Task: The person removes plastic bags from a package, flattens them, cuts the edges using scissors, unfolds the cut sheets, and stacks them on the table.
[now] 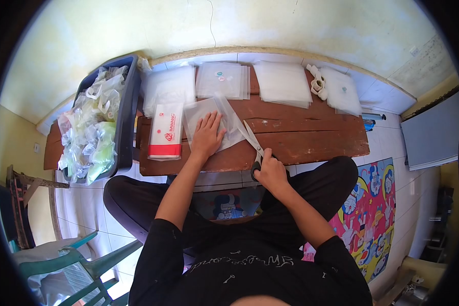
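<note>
My left hand [207, 135] lies flat with its fingers stretched over a clear plastic bag [193, 115] on the brown wooden table [311, 143]. My right hand [272, 171] grips the dark handle of a pair of scissors [257, 145]. The scissors' metal blades point away from me and reach the bag's right edge; whether they touch the plastic I cannot tell. Left of my left hand is a white and red plastic packet [166, 131] printed "BAWANG".
Along the table's far side lie stacks of clear plastic sheets or bags [283, 84], with a bundled white item [317, 82] between two of them. A dark blue bin [129, 109] full of plastic bags stands left. A green chair [94, 268] and colourful mat [372, 214] are on the floor.
</note>
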A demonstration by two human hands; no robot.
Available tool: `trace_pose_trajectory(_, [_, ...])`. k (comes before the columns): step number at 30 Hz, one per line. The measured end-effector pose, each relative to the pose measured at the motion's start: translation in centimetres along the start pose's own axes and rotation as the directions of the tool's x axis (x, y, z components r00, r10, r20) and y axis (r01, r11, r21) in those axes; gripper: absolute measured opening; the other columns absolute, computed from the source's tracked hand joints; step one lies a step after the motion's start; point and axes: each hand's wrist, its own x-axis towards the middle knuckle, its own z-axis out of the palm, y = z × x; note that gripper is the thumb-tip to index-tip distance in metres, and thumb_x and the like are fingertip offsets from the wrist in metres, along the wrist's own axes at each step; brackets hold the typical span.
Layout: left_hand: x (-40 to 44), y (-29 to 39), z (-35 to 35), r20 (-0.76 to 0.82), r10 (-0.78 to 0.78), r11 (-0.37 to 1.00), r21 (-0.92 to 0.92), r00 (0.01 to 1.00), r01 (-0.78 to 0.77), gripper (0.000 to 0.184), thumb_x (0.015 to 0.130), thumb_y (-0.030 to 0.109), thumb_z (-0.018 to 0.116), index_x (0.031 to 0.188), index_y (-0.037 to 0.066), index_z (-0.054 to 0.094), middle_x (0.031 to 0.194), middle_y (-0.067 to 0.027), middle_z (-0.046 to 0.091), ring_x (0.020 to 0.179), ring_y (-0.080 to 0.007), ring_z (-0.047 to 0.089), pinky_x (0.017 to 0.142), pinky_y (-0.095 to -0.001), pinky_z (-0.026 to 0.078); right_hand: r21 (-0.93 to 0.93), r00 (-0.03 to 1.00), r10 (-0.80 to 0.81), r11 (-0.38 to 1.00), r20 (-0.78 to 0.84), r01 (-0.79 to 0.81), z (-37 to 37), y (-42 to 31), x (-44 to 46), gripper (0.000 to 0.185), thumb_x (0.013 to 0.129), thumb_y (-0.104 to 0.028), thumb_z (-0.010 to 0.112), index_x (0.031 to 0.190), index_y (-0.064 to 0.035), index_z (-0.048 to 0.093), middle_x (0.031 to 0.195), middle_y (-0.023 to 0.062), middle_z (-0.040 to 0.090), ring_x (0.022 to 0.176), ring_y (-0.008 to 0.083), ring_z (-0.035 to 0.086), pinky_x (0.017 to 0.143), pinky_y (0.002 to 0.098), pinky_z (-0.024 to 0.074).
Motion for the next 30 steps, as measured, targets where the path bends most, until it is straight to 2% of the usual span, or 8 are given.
trace_pose_trajectory(15, [0.0,0.0,0.0,0.003,0.002,1.0,0.015,1.0,-0.002,0.059,0.096,0.039,0.049,0.146,0.008,0.039,0.154,-0.0111,0.036,0.144,-0.027,0.028,0.118,-0.0438,0.019,0.001,1.0,0.027,1.0,-0.008,-0.027,-0.3,0.3,0.8,0.048,0.073,-0.015,0.067,0.104,0.0025,0.035,0.079,0.0322,0.063,0.077,0.0514,0.063,0.072,0.0563,0.0516])
trace_pose_trajectory(18, [0.0,0.0,0.1,0.002,-0.002,1.0,0.017,1.0,0.002,0.059,0.096,0.039,0.049,0.146,0.007,0.039,0.154,-0.0111,0.036,0.144,-0.0271,0.029,0.118,-0.0439,0.019,-0.047,1.0,0.014,0.999,-0.003,-0.014,-0.7,0.4,0.7,0.051,0.075,-0.016,0.069,0.106,0.0047,0.035,0.08,0.0289,0.064,0.078,0.0473,0.066,0.07,0.0514,0.0548])
trace_pose_trajectory(26, [0.0,0.0,0.1,-0.003,-0.001,1.0,0.023,1.0,0.001,0.059,0.096,0.04,0.048,0.144,0.006,0.041,0.153,-0.0116,0.036,0.144,-0.0273,0.029,0.118,-0.044,0.02,-0.028,1.0,0.018,0.999,-0.012,-0.019,-0.9,1.3,1.1,0.04,0.073,-0.007,0.064,0.101,0.0036,0.039,0.08,0.0342,0.063,0.08,0.0526,0.063,0.074,0.056,0.0525])
trace_pose_trajectory(30, [-0.1,0.0,0.0,0.002,0.001,1.0,0.029,1.0,-0.001,0.059,0.096,0.04,0.048,0.143,0.004,0.042,0.152,-0.0126,0.037,0.143,-0.0278,0.029,0.118,-0.0441,0.02,-0.003,0.998,0.016,1.0,-0.057,-0.016,-0.4,2.5,1.4,0.039,0.071,-0.005,0.065,0.101,0.0009,0.041,0.075,0.0333,0.061,0.077,0.0535,0.061,0.073,0.0585,0.0493])
